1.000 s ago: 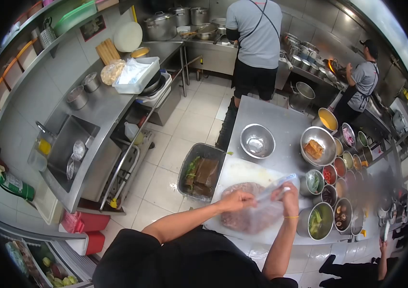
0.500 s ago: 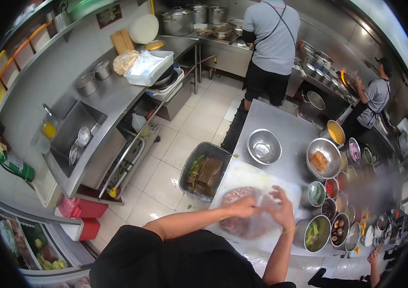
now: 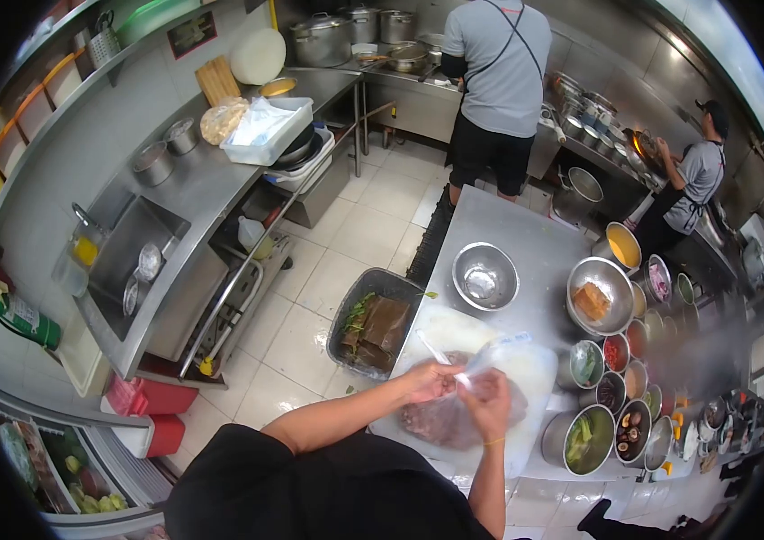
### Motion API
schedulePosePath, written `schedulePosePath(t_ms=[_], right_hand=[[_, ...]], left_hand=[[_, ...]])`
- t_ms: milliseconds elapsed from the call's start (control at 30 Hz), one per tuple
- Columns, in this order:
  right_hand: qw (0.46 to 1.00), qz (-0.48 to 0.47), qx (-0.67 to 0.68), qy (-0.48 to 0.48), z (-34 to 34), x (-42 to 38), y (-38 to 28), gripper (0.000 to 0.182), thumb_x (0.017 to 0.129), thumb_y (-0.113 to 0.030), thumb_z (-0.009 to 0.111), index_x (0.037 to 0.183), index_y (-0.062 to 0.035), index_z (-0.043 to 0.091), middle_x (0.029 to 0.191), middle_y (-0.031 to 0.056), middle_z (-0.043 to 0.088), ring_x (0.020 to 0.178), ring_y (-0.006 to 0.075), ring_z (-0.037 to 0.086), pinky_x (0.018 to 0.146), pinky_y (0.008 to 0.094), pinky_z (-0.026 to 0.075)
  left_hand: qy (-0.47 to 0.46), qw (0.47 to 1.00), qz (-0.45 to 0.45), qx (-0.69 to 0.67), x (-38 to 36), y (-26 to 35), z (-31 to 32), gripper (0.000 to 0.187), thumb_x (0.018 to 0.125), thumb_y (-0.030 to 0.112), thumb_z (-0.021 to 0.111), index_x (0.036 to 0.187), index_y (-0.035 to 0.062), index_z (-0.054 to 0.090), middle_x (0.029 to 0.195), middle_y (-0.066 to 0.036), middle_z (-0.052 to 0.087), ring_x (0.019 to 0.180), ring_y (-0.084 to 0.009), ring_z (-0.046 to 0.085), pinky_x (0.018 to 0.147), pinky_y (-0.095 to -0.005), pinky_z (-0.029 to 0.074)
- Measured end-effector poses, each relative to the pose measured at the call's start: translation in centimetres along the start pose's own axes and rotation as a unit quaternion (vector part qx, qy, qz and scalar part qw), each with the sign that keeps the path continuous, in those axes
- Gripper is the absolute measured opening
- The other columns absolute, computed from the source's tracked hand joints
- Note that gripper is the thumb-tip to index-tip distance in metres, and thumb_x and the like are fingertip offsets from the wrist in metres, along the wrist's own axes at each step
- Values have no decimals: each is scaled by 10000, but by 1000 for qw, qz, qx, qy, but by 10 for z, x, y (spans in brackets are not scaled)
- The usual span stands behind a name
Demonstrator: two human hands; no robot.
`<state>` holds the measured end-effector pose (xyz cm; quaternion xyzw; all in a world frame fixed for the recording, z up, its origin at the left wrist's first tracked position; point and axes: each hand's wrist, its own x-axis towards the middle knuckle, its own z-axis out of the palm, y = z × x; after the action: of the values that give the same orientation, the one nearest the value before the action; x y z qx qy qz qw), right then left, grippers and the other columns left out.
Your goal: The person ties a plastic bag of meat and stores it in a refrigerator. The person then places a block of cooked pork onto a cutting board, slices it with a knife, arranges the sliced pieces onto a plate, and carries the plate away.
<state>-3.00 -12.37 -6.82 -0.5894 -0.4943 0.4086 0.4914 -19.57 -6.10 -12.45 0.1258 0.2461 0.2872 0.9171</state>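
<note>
On the white cutting board [image 3: 440,324] lies a clear plastic bag [image 3: 517,360] with a mass of pinkish-brown, meat-like food [image 3: 436,423] inside. My left hand [image 3: 431,382] pinches a twisted white end of the bag, which sticks out past the fingers toward the far left. Close beside it, my right hand [image 3: 488,400] is closed on the gathered plastic above the food. The fingers of both hands nearly meet, and the exact grip between them is partly hidden. A steel bowl [image 3: 485,275] stands just beyond the board.
A grey bin [image 3: 373,324] holding leaves and brown sheets stands left of the table. Several steel containers crowd the right side, including one with green vegetables [image 3: 587,439] and a bowl with orange-brown pieces [image 3: 600,295]. Two co-workers [image 3: 499,72] stand farther back near the stoves.
My right hand has come down and in beside my left. The bag's loose plastic is now gathered, with a twisted end showing at the left. The flame at the back stove has dropped.
</note>
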Motion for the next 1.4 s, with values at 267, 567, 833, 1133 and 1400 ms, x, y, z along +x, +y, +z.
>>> schedulePosePath(t_ms=[267, 567, 833, 1133, 1400], right_hand=[[991, -72, -74, -89, -27, 11, 7, 141, 755, -147, 748, 818, -23, 727, 761, 67, 691, 703, 113, 610, 649, 284, 494], [985, -5, -156, -77, -13, 14, -7, 202, 776, -199, 696, 799, -1, 666, 721, 111, 674, 664, 171, 629, 650, 329, 512], [972, 65, -23, -223, -41, 29, -19, 252, 907, -209, 655, 1119, -83, 701, 730, 6, 634, 657, 73, 553, 572, 254, 495], [919, -158, -206, -295, -38, 52, -1, 174, 692, -130, 653, 817, -11, 680, 589, 151, 582, 536, 298, 550, 550, 396, 438], [919, -188, -346, -25, -5, -1, 0, 269, 637, -260, 701, 863, -118, 668, 985, 64, 610, 1028, 263, 552, 814, 404, 444]], left_hand=[[-67, 974, -3, 215, -22, 33, 34, 129, 869, 144, 693, 922, 27, 674, 893, -52, 676, 774, -133, 607, 694, -266, 476], [47, 735, 177, 653, -17, 37, 72, 85, 759, 74, 704, 769, 30, 633, 665, -78, 638, 635, -138, 587, 605, -297, 469], [23, 566, 466, 679, -20, 9, 67, 250, 773, -52, 660, 700, 3, 427, 734, -125, 513, 616, -212, 508, 542, -328, 421], [-97, 519, 305, 792, -30, 30, 60, 272, 788, 18, 670, 647, 19, 437, 598, -135, 457, 531, -318, 512, 500, -388, 412], [-113, 535, 272, 791, -81, 36, 46, 158, 703, 10, 683, 775, 28, 544, 732, -140, 563, 677, -321, 575, 633, -391, 466]])
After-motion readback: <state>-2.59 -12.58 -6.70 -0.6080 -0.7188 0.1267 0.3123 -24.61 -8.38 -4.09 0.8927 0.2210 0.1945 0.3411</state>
